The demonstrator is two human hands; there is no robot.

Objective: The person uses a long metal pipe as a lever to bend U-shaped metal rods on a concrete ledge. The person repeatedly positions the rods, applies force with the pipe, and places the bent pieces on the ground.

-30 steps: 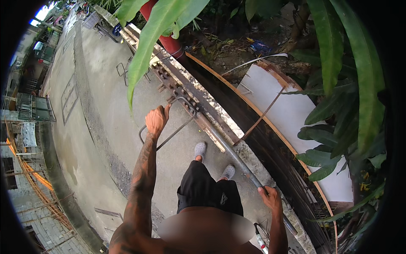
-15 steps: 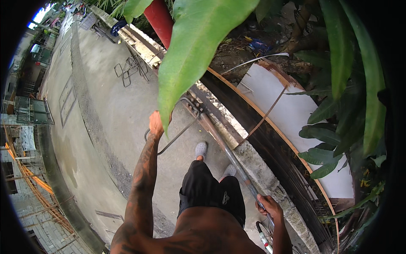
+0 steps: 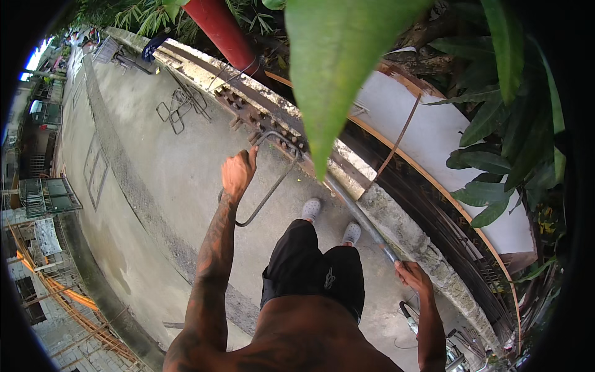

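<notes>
My left hand (image 3: 237,173) is closed around one end of a bent steel bar (image 3: 268,199), its thumb side toward the peg rail. The bar makes a rectangular bend. Its far part hooks among metal pegs (image 3: 253,118) on a rail fixed to a long beam. My right hand (image 3: 414,276) grips the near part of a long metal pipe (image 3: 365,218), which runs from the pegs toward my right side. A large green leaf (image 3: 338,74) hangs in front and hides part of the beam and the pipe's far end.
Bent bar frames (image 3: 180,108) lie on the concrete floor beyond the beam's left side. A rough concrete wall (image 3: 409,235) runs along my right, with a white sheet (image 3: 409,136) behind it. A red post (image 3: 220,34) stands at the back. Bicycle parts (image 3: 452,353) show at lower right.
The view has shifted, and the leaf covers less of the pegs. My right hand and the pipe's near end appear higher and farther right. Both hands keep their hold.
</notes>
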